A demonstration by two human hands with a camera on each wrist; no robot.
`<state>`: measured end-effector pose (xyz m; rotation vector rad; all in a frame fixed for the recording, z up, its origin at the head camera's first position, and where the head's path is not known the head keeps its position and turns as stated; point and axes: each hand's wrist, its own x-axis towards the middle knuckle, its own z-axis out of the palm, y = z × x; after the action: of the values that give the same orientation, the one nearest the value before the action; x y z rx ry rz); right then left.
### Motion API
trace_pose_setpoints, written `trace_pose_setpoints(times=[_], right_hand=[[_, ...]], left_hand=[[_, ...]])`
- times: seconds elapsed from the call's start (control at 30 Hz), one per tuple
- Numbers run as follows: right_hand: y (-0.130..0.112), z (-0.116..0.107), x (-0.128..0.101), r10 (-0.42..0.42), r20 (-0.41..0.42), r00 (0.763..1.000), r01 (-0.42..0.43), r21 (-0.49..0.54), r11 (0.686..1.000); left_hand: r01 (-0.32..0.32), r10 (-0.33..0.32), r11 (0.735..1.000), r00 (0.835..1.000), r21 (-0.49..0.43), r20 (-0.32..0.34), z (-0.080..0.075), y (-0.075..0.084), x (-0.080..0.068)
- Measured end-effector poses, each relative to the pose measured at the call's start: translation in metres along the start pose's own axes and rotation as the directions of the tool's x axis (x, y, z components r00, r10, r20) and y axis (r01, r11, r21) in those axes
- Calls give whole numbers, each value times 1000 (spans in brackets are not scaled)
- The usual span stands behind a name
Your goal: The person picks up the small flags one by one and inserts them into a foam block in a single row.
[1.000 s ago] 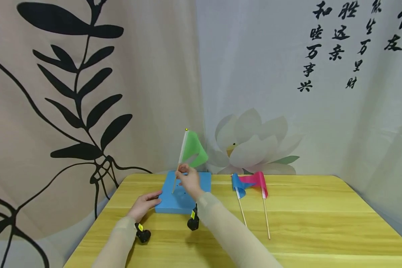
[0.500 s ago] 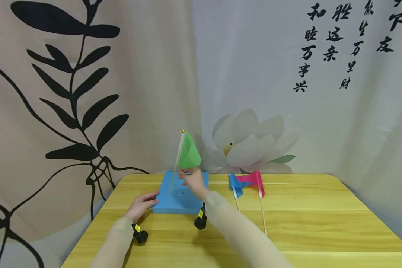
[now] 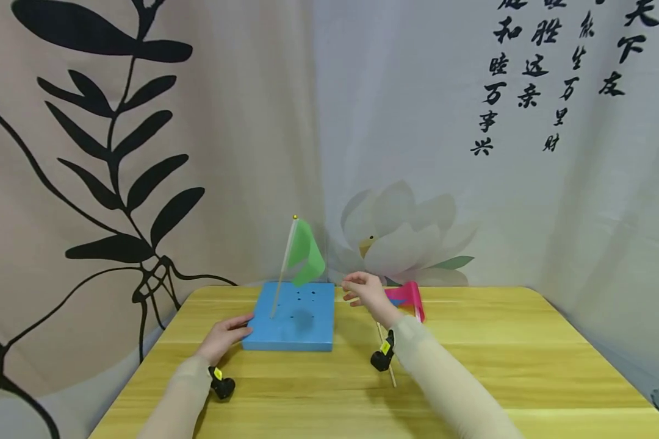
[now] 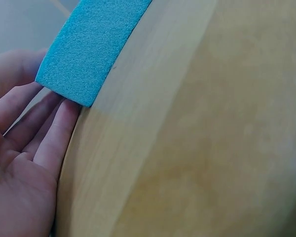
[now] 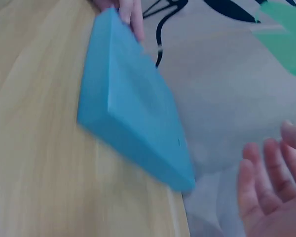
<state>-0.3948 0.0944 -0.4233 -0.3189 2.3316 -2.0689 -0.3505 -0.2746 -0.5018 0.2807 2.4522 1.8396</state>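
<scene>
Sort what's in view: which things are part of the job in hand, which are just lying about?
In use:
green flag, standing in the blue foam block
left hand, touching the block's corner
right hand, open, above the pink flag

Lying about:
table
printed curtain

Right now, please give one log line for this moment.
green flag: upright in foam block | left hand: touches block corner | right hand: open, empty, near pink flag

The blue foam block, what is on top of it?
On the blue foam block a green flag stands, its stick in one of several small holes. The left hand touches the block's left edge. What is under the block cannot be seen.
</scene>
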Motion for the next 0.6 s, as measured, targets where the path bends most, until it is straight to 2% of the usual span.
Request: trace_pose_setpoints(times=[0.13, 0.3, 0.43, 0.6], right_hand=[[7, -29, -13, 54, 29, 998, -50, -106, 993], [23, -57, -33, 114, 12, 993, -110, -167, 980], [37, -70, -46, 146, 24, 989, -139, -191, 972], [48, -75, -52, 182, 40, 982, -170, -217, 961]], left_hand=[[-3, 3, 1000, 1000, 6, 4, 0, -3, 0], [-7, 6, 999, 1000, 39, 22, -1, -4, 0], [8, -8, 1000, 1000, 21, 11, -1, -1, -1], [22, -22, 1000, 1000, 9, -3, 0, 1, 0]])
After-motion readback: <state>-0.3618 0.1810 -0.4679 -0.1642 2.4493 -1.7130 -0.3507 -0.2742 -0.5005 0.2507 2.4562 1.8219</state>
